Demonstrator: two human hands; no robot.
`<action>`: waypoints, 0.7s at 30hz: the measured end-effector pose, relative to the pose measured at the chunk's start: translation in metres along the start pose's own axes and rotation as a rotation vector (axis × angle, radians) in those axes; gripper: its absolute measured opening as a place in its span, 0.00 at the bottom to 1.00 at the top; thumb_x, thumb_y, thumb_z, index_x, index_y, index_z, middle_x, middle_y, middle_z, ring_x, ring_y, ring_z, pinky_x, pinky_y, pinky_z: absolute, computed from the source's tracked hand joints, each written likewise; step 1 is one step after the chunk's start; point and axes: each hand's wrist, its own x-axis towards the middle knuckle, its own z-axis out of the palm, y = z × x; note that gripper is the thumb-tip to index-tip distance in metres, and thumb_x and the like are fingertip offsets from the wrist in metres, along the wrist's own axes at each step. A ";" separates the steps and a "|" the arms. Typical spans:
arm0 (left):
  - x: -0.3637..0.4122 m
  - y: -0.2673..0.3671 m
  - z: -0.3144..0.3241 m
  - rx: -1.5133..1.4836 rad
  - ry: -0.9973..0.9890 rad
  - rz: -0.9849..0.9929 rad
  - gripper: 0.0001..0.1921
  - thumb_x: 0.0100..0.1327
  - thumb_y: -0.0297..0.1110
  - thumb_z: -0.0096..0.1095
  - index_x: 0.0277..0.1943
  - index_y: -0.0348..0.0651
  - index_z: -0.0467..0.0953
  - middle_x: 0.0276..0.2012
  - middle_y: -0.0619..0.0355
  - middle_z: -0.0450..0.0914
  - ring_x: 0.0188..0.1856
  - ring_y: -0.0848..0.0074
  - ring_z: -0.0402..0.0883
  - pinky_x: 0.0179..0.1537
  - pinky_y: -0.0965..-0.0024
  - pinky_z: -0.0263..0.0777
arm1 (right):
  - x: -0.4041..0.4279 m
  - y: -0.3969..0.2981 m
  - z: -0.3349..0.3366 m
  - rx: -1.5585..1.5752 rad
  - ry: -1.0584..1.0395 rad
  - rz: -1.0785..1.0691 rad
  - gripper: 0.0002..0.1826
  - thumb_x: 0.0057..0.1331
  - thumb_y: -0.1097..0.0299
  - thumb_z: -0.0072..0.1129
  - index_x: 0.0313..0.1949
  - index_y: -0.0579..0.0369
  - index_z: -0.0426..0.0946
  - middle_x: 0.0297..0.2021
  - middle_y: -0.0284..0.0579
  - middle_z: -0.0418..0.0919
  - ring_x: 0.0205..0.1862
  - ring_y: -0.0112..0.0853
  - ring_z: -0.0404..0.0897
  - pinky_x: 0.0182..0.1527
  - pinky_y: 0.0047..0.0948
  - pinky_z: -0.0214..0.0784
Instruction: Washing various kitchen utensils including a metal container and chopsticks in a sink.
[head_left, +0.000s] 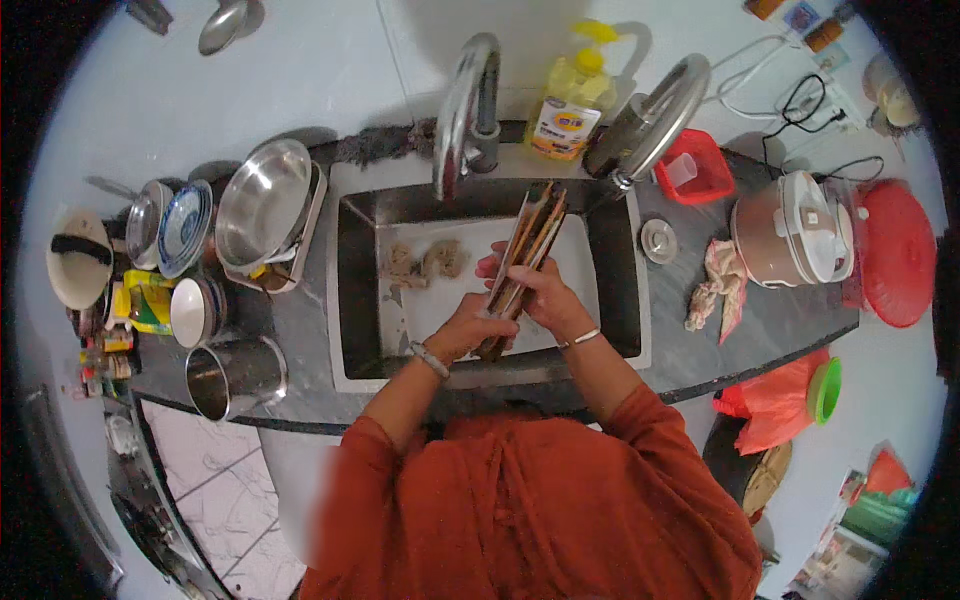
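A bundle of chopsticks (534, 232) is held slanted over the sink (491, 379), its upper ends toward the back right. My left hand (472, 328) grips the lower end of the bundle. Higher up, my right hand (546, 292) is closed around its middle. Behind my hands, a white surface (574, 259) covers much of the sink bottom, and a wet brownish cloth-like clump (442, 259) lies on it at the left. The curved chrome faucet (454, 120) stands behind the sink. Part of the bundle is hidden by my fingers.
A dish soap bottle (568, 112) and a second faucet (667, 120) stand behind. Left are a metal basin (262, 202), bowls (191, 311) and a steel cylinder on its side (236, 375). Right are a red basket (696, 187), a cloth (720, 289) and a rice cooker (780, 232).
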 end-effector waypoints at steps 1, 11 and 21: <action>-0.001 -0.003 -0.001 -0.056 0.009 0.007 0.18 0.51 0.33 0.65 0.43 0.33 0.72 0.30 0.53 0.77 0.28 0.73 0.78 0.31 0.71 0.73 | -0.002 -0.004 0.002 -0.002 -0.024 0.002 0.30 0.54 0.64 0.59 0.54 0.64 0.62 0.45 0.53 0.73 0.47 0.41 0.75 0.51 0.41 0.68; -0.010 0.007 -0.001 -0.268 -0.106 -0.011 0.19 0.53 0.30 0.63 0.46 0.32 0.70 0.29 0.52 0.77 0.25 0.73 0.76 0.28 0.72 0.71 | -0.013 -0.027 -0.029 -0.081 0.031 -0.069 0.23 0.62 0.59 0.53 0.53 0.60 0.69 0.42 0.42 0.76 0.42 0.31 0.77 0.46 0.36 0.71; -0.017 0.014 -0.001 -0.273 -0.124 -0.068 0.23 0.49 0.34 0.65 0.48 0.33 0.70 0.29 0.51 0.77 0.25 0.74 0.75 0.28 0.73 0.70 | -0.022 -0.064 -0.021 -0.156 0.135 -0.211 0.18 0.61 0.61 0.55 0.47 0.59 0.73 0.40 0.37 0.77 0.42 0.28 0.77 0.45 0.34 0.71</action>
